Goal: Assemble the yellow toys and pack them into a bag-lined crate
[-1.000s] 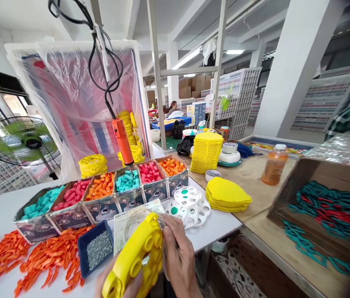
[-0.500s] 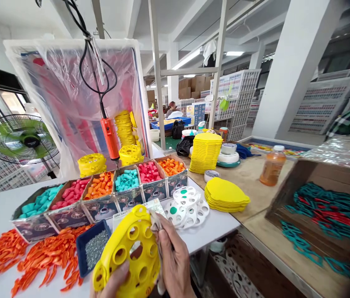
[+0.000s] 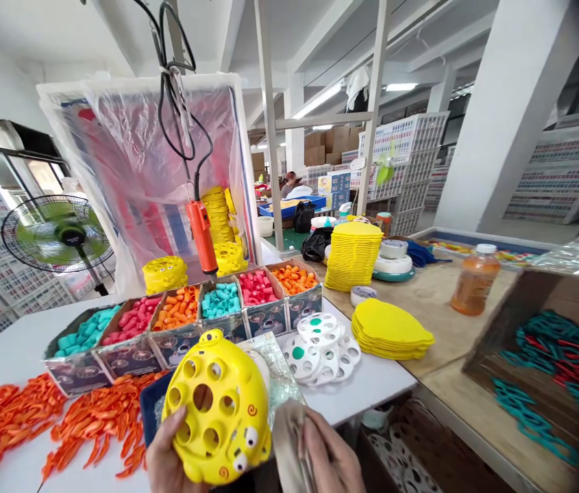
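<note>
My left hand (image 3: 170, 448) grips a yellow plastic toy shell (image 3: 240, 383) by its left edge. The shell has round holes, two bulging white eyes and red swirls, and its holed face is turned toward me. Just right of it, my right hand (image 3: 327, 452) is closed on a greyish cloth (image 3: 290, 438), which hangs from the fingers apart from the shell. Behind the shell, a printed sheet (image 3: 273, 356) lies on the white table, partly covered. A blue tray (image 3: 150, 411) is mostly hidden behind my left hand and the shell.
Orange curved pieces (image 3: 104, 418) lie in heaps at left. A row of bins (image 3: 222, 325) holds coloured caps. An orange electric screwdriver (image 3: 201, 236) hangs above. White holed discs (image 3: 314, 349), yellow plates (image 3: 392, 329), a bottle (image 3: 475, 281) and a cardboard box (image 3: 495, 342) stand to the right.
The shell has been turned so its eyes now show. My right hand with the cloth has moved off the shell, down and to the right. The view has shifted slightly left.
</note>
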Demonstrator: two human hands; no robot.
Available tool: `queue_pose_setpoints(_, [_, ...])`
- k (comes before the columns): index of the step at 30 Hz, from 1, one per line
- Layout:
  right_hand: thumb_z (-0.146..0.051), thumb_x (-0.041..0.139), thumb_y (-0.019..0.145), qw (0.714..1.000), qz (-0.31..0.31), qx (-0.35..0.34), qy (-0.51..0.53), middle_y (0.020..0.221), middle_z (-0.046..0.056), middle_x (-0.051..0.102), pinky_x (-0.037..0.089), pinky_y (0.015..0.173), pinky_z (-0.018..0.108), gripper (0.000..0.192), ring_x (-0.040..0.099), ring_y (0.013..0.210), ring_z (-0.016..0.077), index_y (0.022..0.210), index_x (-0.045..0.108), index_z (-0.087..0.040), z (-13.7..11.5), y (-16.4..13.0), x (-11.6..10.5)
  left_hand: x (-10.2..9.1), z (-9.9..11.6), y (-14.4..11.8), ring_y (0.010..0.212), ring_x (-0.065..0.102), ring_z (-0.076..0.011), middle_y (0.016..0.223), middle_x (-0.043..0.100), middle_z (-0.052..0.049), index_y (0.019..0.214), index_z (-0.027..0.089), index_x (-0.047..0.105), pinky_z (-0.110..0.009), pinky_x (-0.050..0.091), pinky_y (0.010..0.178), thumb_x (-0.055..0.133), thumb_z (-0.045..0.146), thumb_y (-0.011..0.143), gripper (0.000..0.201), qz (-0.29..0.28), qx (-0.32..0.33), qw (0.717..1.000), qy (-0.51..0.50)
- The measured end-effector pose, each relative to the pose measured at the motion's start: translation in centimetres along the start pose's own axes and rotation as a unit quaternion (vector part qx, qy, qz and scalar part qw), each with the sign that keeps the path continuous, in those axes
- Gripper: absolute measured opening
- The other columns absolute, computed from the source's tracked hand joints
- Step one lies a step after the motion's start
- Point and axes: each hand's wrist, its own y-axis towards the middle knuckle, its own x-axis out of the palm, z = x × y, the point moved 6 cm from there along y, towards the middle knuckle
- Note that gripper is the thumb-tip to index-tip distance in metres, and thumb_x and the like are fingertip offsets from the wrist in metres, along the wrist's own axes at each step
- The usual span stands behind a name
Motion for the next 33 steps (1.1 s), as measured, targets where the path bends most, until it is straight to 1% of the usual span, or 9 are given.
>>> queue_pose_setpoints(3, [-0.054, 0.069, 0.089, 1.000, -0.001, -0.019, -0.003, 0.100, 0.013, 0.081, 0.066, 0.073, 0.031, 0.040, 0.078, 0.094, 0.0314, 0.104, 0.082, -0.019, -2.1, 1.7, -1.8, 0.8, -0.4, -0.1, 0.116, 0.071, -0.0319, 0.113, 0.079, -0.004, 0.103, 0.031, 0.084, -0.051, 0.044, 0.114, 0.059, 0.018, 0.088, 0.032, 0.036, 0.024, 0.999, -0.010])
queue_pose_setpoints(5, [-0.048, 0.066, 0.093, 0.997, 0.016, -0.070, -0.016, 0.106, 0.012, 0.080, 0.066, 0.077, 0.032, 0.034, 0.076, 0.098, 0.0299, 0.110, 0.080, -0.021, -4.5, 2.5, -1.6, 1.7, -0.8, -0.2, 0.114, 0.072, -0.0314, 0.110, 0.080, -0.005, 0.108, 0.029, 0.083, -0.051, 0.045, 0.114, 0.057, 0.016, 0.088, 0.035, 0.063, 0.048, 0.997, -0.005])
queue_pose_setpoints(10, [-0.027, 0.053, 0.101, 0.961, -0.053, -0.265, -0.066, 0.123, 0.009, 0.070, 0.059, 0.099, 0.037, 0.026, 0.066, 0.117, 0.0246, 0.119, 0.073, -0.027, -9.7, 2.5, 3.3, 2.9, -1.9, -0.4, 0.119, 0.069, -0.0324, 0.116, 0.078, -0.006, 0.125, 0.030, 0.075, -0.053, 0.043, 0.115, 0.057, 0.014, 0.089, 0.043, 0.063, 0.032, 0.997, 0.014])
queue_pose_setpoints(13, [-0.019, 0.055, 0.098, 0.938, -0.099, -0.318, -0.096, 0.119, 0.010, 0.069, 0.061, 0.091, 0.038, 0.029, 0.066, 0.110, 0.0237, 0.123, 0.070, -0.027, -9.4, 1.5, 5.0, 2.2, -1.5, -0.6, 0.124, 0.065, -0.0344, 0.121, 0.076, -0.008, 0.130, 0.030, 0.071, -0.055, 0.043, 0.115, 0.056, 0.011, 0.090, 0.047, 0.062, 0.036, 0.997, 0.026])
queue_pose_setpoints(16, [-0.016, 0.059, 0.096, 0.920, -0.119, -0.351, -0.128, 0.115, 0.009, 0.069, 0.062, 0.087, 0.038, 0.031, 0.066, 0.105, 0.0235, 0.123, 0.070, -0.028, -8.9, 1.3, 4.9, 1.5, -1.5, -0.6, 0.126, 0.063, -0.0359, 0.124, 0.075, -0.009, 0.137, 0.030, 0.066, -0.057, 0.043, 0.115, 0.058, 0.010, 0.090, 0.051, 0.071, 0.031, 0.996, 0.044])
queue_pose_setpoints(18, [-0.016, 0.057, 0.098, 0.926, -0.109, -0.337, -0.129, 0.114, 0.008, 0.069, 0.062, 0.087, 0.037, 0.029, 0.066, 0.106, 0.0228, 0.121, 0.070, -0.027, -9.1, 2.4, 4.4, 1.3, -2.1, -0.5, 0.128, 0.062, -0.0369, 0.125, 0.075, -0.009, 0.139, 0.030, 0.064, -0.058, 0.042, 0.115, 0.060, 0.013, 0.090, 0.052, 0.074, 0.015, 0.996, 0.045])
queue_pose_setpoints(21, [-0.017, 0.056, 0.100, 0.931, -0.102, -0.329, -0.124, 0.115, 0.008, 0.069, 0.061, 0.090, 0.037, 0.026, 0.064, 0.109, 0.0224, 0.118, 0.071, -0.026, -9.8, 3.6, 4.4, 1.8, -2.4, -0.2, 0.125, 0.064, -0.0370, 0.121, 0.076, -0.009, 0.141, 0.030, 0.062, -0.058, 0.042, 0.115, 0.061, 0.015, 0.088, 0.055, 0.074, 0.034, 0.996, 0.035])
queue_pose_setpoints(26, [-0.014, 0.058, 0.098, 0.908, -0.153, -0.360, -0.151, 0.109, 0.006, 0.072, 0.061, 0.083, 0.034, 0.023, 0.066, 0.097, 0.0197, 0.114, 0.071, -0.024, -8.6, 1.9, 5.4, 3.1, -2.0, -0.1, 0.115, 0.071, -0.0362, 0.115, 0.079, -0.011, 0.143, 0.026, 0.060, -0.058, 0.050, 0.109, 0.059, 0.008, 0.087, 0.059, 0.125, 0.080, 0.989, 0.027])
queue_pose_setpoints(33, [-0.013, 0.057, 0.098, 0.912, -0.101, -0.361, -0.167, 0.109, 0.008, 0.072, 0.060, 0.081, 0.035, 0.024, 0.067, 0.097, 0.0214, 0.115, 0.070, -0.022, -8.3, 1.4, 5.2, 4.2, -2.2, -0.1, 0.108, 0.075, -0.0349, 0.111, 0.082, -0.011, 0.143, 0.022, 0.060, -0.057, 0.054, 0.105, 0.058, 0.007, 0.086, 0.058, 0.164, 0.102, 0.981, 0.033])
